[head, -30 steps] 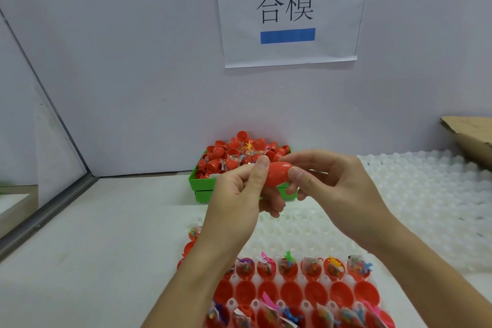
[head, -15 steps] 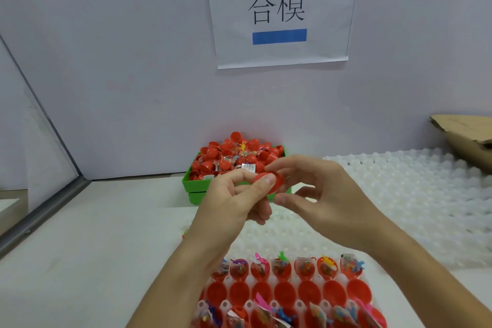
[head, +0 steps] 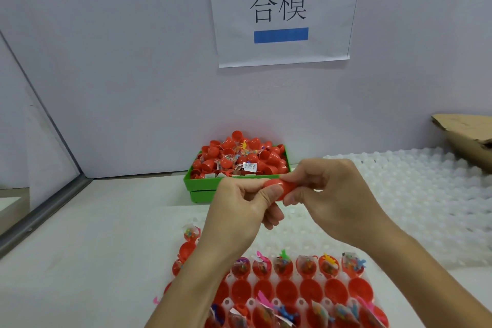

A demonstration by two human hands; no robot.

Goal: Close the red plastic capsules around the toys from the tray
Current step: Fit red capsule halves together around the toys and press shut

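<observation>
Both hands meet just above the white surface (head: 80, 247), with one red capsule (head: 282, 187) caught between them. The capsule lies with its long axis running left to right, so each hand has one end: the left hand (head: 241, 210) curls round the left end with its thumb laid along the shell, and the right hand (head: 330, 194) pinches the right end with thumb and fingers. The two halves look nearly pressed together, though the seam is hidden by the fingers. The squeeze must go along that axis, hand toward hand. A second ago the capsule showed more of its length; now the hands are closer and cover most of it. The tray (head: 330, 301) of open capsules with toys sits nearer, below the wrists; the green bin (head: 202, 186) of finished ones lies just beyond.
</observation>
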